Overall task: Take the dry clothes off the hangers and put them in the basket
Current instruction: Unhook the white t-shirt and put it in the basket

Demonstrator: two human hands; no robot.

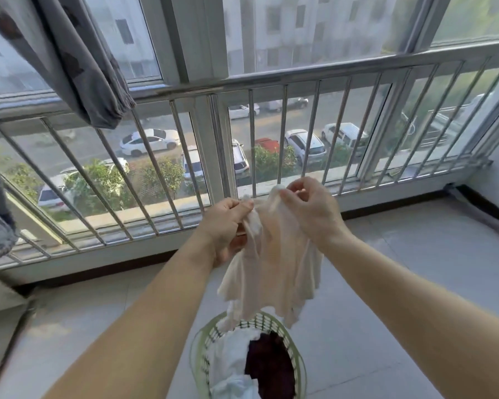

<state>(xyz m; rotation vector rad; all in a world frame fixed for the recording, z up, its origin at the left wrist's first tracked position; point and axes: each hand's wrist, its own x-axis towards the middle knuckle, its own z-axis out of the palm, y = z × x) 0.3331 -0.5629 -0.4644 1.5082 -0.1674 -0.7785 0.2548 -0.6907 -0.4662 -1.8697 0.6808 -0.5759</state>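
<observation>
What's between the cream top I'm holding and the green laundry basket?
Head view: nothing. The cream top hangs with its hem just over the green laundry basket.

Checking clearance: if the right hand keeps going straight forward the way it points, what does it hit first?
Likely the railing bars right beyond the right hand, which pinches the cream garment. Depth is unclear.

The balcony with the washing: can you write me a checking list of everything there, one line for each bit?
Surface: pale tiled floor.
Job's things: cream top held up above the green basket; its lowest edge hangs at the rim. White and dark red clothes lie inside. Something orange shows behind the left hand, maybe a hanger, unclear.
Clutter: nothing seen.
Grips: left hand and right hand both pinch the top's upper edge.
Cables: nothing seen.
Surroundings: grey clothes hanging at upper left, metal railing, windows, parked cars below.
</observation>
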